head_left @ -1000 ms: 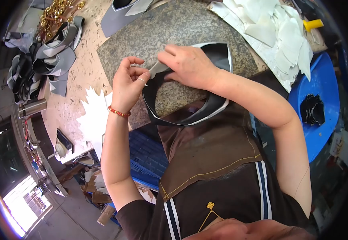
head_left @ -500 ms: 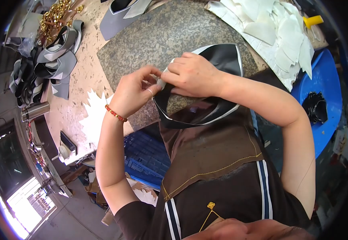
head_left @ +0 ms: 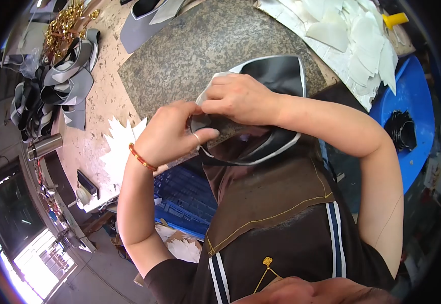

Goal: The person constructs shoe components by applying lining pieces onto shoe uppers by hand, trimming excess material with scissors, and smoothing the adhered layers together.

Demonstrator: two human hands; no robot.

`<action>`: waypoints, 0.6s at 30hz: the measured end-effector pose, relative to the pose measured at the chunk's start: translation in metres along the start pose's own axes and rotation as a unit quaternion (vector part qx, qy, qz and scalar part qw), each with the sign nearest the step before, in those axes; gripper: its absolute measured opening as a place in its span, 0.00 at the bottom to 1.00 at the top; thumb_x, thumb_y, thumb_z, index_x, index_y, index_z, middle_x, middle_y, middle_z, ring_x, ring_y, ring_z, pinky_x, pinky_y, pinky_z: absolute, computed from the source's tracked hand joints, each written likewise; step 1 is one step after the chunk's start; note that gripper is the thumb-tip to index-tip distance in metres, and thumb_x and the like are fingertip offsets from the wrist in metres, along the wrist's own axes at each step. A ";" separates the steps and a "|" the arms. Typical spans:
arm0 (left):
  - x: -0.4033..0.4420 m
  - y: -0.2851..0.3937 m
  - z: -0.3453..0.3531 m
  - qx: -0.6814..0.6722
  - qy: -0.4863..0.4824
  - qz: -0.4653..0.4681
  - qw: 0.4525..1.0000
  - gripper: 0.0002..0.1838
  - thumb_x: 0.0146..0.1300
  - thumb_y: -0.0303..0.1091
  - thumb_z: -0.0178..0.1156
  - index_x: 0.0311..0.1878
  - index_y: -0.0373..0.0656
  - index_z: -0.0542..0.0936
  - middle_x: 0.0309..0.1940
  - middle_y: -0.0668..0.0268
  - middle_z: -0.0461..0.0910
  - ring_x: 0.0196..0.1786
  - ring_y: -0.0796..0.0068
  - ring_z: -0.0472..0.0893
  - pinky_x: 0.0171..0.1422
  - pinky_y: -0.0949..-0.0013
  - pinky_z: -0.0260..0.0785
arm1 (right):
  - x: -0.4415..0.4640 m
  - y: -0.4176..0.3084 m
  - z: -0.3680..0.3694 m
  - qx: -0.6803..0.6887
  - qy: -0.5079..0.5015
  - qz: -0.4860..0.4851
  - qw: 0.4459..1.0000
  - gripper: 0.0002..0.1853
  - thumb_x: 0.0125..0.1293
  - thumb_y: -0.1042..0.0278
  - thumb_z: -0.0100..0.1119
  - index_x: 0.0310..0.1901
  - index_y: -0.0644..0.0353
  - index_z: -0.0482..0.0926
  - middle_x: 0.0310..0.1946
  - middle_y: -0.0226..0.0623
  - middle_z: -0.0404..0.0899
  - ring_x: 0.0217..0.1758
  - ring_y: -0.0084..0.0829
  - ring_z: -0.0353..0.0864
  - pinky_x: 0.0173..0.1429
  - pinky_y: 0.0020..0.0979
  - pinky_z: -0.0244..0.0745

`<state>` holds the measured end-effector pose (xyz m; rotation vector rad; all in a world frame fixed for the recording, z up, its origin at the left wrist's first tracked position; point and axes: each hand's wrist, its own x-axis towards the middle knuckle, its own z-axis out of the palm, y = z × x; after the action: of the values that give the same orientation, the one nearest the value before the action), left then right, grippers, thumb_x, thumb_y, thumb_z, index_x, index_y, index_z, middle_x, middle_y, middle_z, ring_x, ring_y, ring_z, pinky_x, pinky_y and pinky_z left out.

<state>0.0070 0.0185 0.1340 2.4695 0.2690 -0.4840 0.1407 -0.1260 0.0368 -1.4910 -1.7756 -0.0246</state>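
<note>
A black shoe upper (head_left: 276, 73) with pale edges forms a loop at the front of the stone slab (head_left: 180, 61), its near side against my apron. My left hand (head_left: 172, 129), with a ring and a red beaded bracelet, holds the loop's left end, thumb on the near side and fingers curled over the edge. Close beside it, my right hand (head_left: 241, 99) grips the upper's far left edge with bent fingers. Those fingertips are partly hidden, so I cannot make out anything small between them.
Grey and black uppers (head_left: 68, 76) pile up at the left, near gold chains (head_left: 63, 28). White jagged sheets (head_left: 116, 152) lie by my left wrist. White pieces (head_left: 332, 38) cover the far right, beside a blue tub (head_left: 418, 101). A metal flask (head_left: 46, 146) is at the left edge.
My left hand has shifted slightly down, its thumb now stretched along the inside of the loop. The right hand stays on the edge, nearly unmoved. The upper's left end has turned a little.
</note>
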 end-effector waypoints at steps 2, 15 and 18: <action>-0.001 0.006 0.010 0.085 0.037 -0.013 0.996 0.19 0.51 0.42 0.73 0.33 0.34 0.81 0.31 0.52 0.82 0.33 0.55 0.82 0.40 0.60 0.74 | 0.006 0.001 0.001 0.003 -0.065 0.048 0.997 0.07 0.56 0.65 0.61 0.36 0.52 0.80 0.29 0.32 0.79 0.37 0.38 0.81 0.39 0.40 0.76; 0.013 -0.024 0.018 0.058 0.013 -0.060 0.996 0.15 0.48 0.38 0.72 0.28 0.34 0.81 0.26 0.48 0.81 0.32 0.49 0.83 0.38 0.57 0.74 | 0.067 0.012 -0.013 -0.033 -0.345 0.177 0.921 0.18 0.45 0.56 0.76 0.33 0.59 0.86 0.33 0.43 0.86 0.40 0.44 0.86 0.39 0.41 0.79; 0.010 -0.025 0.020 0.076 0.031 -0.052 0.995 0.15 0.48 0.35 0.72 0.34 0.34 0.80 0.28 0.50 0.81 0.33 0.52 0.83 0.40 0.58 0.74 | 0.071 0.011 -0.021 -0.087 -0.326 0.141 0.931 0.18 0.44 0.56 0.75 0.32 0.61 0.85 0.28 0.45 0.84 0.35 0.46 0.85 0.37 0.43 0.78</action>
<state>0.0034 0.0276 0.1015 2.6315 0.4018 -0.4883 0.1624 -0.0748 0.0864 -2.0333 -2.0775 0.5292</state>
